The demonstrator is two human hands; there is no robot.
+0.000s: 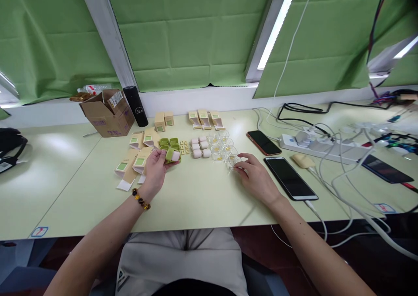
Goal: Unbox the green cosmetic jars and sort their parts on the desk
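My left hand (pixel 157 167) is closed on a small green holder (pixel 169 154) with a pale pink rounded block (pixel 175 156) in it. Several more green holders (pixel 169 142) stand just behind that hand. At the right, the fingers of my right hand (pixel 253 174) pinch a clear plastic cover (pixel 232 161) at the near end of a group of clear covers (pixel 222 144). Between the hands lie pale pink blocks (pixel 200 146) in two rows and several tiny yellow pieces (pixel 184 147).
Open cardboard boxes (pixel 126 164) lie left of my left hand, with more small boxes (pixel 204 119) behind. A brown carton (pixel 109 113) and black bottle (pixel 135 105) stand back left. Phones (pixel 290 178), a power strip (pixel 326 149) and loose cables crowd the right.
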